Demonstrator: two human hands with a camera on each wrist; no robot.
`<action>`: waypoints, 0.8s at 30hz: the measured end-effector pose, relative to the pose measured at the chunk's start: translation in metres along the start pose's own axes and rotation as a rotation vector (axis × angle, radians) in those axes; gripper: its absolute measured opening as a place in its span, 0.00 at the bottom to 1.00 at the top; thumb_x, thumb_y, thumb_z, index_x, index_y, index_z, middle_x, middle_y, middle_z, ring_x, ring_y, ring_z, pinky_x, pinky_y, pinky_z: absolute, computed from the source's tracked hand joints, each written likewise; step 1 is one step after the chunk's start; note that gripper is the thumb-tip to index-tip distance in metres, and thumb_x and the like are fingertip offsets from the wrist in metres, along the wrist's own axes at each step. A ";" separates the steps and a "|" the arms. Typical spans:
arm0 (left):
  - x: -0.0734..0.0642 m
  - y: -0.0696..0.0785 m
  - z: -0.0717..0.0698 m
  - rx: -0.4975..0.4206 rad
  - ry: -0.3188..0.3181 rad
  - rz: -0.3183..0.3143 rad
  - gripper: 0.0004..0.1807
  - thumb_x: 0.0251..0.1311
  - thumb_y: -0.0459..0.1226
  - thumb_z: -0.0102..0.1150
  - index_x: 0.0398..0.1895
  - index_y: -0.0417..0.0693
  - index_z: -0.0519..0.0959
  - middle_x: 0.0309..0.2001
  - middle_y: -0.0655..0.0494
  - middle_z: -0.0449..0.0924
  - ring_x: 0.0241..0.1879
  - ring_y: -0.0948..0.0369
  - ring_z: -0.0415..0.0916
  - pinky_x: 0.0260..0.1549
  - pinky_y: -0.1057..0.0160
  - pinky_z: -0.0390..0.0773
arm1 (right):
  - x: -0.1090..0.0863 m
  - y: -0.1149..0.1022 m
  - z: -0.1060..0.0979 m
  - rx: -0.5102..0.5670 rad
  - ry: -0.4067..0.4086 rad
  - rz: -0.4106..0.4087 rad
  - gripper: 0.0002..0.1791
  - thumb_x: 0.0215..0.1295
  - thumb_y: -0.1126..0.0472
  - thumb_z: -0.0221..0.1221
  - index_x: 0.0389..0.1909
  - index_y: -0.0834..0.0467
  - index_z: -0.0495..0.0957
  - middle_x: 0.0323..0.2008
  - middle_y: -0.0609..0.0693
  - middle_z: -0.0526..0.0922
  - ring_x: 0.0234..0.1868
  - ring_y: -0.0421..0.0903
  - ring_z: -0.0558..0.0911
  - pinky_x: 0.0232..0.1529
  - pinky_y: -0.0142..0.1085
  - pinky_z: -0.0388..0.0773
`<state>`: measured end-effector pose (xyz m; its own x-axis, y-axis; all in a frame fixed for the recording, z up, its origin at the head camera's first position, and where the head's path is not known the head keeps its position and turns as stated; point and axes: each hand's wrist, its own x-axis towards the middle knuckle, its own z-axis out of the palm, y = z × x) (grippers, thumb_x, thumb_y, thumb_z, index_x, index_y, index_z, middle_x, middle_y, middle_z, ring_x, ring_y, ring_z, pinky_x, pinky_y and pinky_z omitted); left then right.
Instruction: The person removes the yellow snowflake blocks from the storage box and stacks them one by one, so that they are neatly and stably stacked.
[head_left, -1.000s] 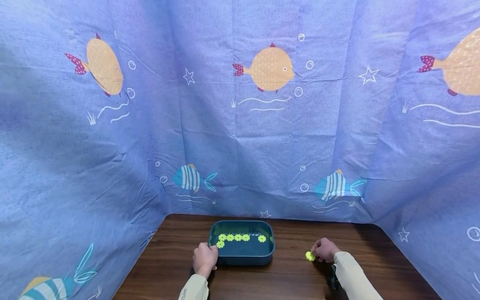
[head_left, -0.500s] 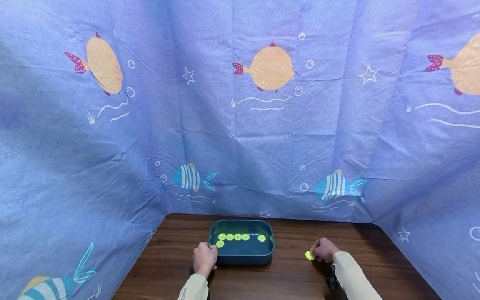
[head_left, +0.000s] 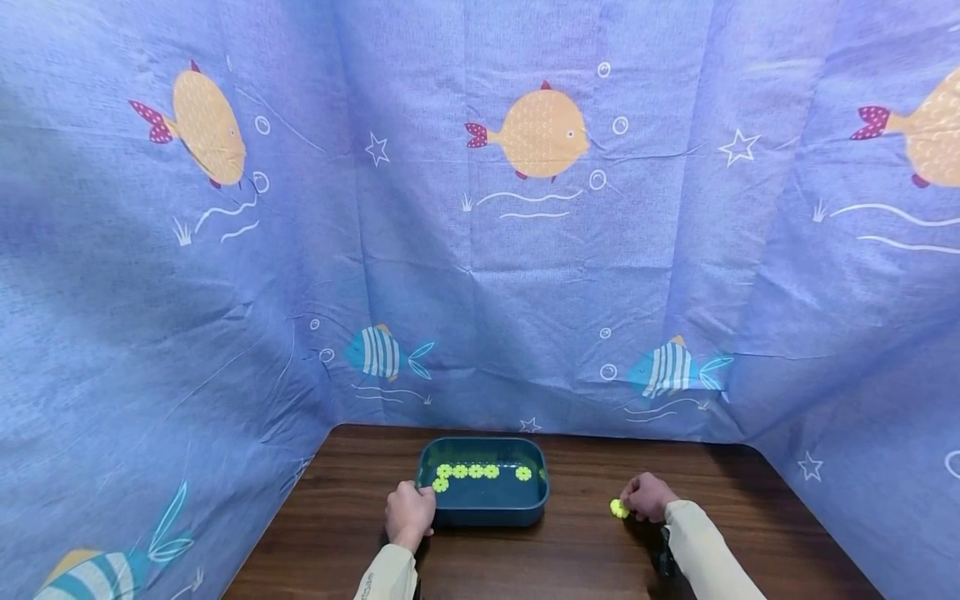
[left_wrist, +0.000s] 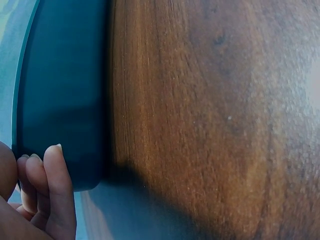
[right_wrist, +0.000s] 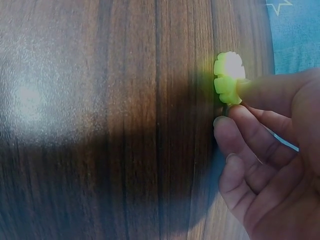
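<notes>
A dark teal rectangular tub (head_left: 491, 518) stands on the wooden table. My left hand (head_left: 410, 515) grips its left front corner, thumb at the rim and fingers against the outer wall, as the left wrist view shows. Inside lie several yellow-green flower-shaped pieces (head_left: 476, 472), most in a row along the back left and one (head_left: 523, 473) apart at the right. Right of the tub, my right hand (head_left: 648, 497) pinches another yellow-green flower-shaped piece (right_wrist: 227, 75) between thumb and fingers, close over the table. Its lower edge is partly hidden by the fingertips.
The brown wood table (head_left: 570, 554) carries the tub near its back edge. Blue curtains (head_left: 525, 292) printed with fish hang behind it and along both sides. A dark object (head_left: 663, 554) sits under the right wrist.
Both hands keep their places and grips. The whole scene has shifted very slightly upward in the head view.
</notes>
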<state>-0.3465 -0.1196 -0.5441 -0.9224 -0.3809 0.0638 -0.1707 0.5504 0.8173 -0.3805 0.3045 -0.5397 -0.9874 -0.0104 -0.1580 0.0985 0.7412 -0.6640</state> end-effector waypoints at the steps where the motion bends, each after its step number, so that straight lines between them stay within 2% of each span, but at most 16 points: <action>1: 0.000 0.000 0.000 0.000 0.000 0.000 0.11 0.64 0.37 0.49 0.25 0.42 0.75 0.17 0.50 0.75 0.08 0.60 0.74 0.17 0.60 0.75 | 0.000 0.000 0.000 -0.004 0.002 0.002 0.03 0.60 0.69 0.59 0.28 0.63 0.80 0.23 0.50 0.78 0.22 0.44 0.74 0.22 0.30 0.68; 7: 0.001 0.000 -0.001 -0.003 0.000 -0.003 0.11 0.64 0.37 0.50 0.25 0.42 0.76 0.17 0.50 0.75 0.08 0.60 0.74 0.17 0.60 0.74 | 0.002 -0.002 0.001 -0.025 0.022 -0.005 0.01 0.58 0.69 0.61 0.29 0.61 0.78 0.24 0.50 0.77 0.22 0.44 0.75 0.22 0.31 0.69; 13: 0.002 0.000 -0.001 -0.006 0.000 -0.001 0.11 0.63 0.37 0.50 0.24 0.42 0.76 0.16 0.50 0.75 0.08 0.60 0.74 0.17 0.60 0.74 | 0.002 -0.005 0.002 -0.016 0.056 -0.029 0.04 0.52 0.72 0.60 0.26 0.62 0.75 0.23 0.50 0.75 0.20 0.43 0.73 0.22 0.30 0.70; 20: 0.000 0.000 -0.001 -0.008 -0.006 0.003 0.12 0.63 0.36 0.49 0.23 0.42 0.75 0.16 0.50 0.75 0.08 0.60 0.74 0.16 0.60 0.74 | -0.001 -0.008 0.003 -0.037 0.070 -0.058 0.04 0.54 0.72 0.59 0.24 0.62 0.74 0.23 0.49 0.75 0.22 0.43 0.74 0.24 0.32 0.73; 24: 0.000 -0.001 -0.001 -0.012 -0.007 0.012 0.12 0.63 0.36 0.49 0.23 0.42 0.75 0.17 0.50 0.75 0.08 0.60 0.74 0.17 0.60 0.75 | 0.003 -0.006 0.005 -0.041 0.091 -0.063 0.02 0.55 0.68 0.59 0.26 0.60 0.76 0.23 0.49 0.76 0.22 0.43 0.74 0.25 0.32 0.73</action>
<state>-0.3461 -0.1212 -0.5442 -0.9268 -0.3690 0.0692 -0.1559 0.5459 0.8232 -0.3834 0.2965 -0.5393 -0.9988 0.0016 -0.0483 0.0322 0.7676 -0.6401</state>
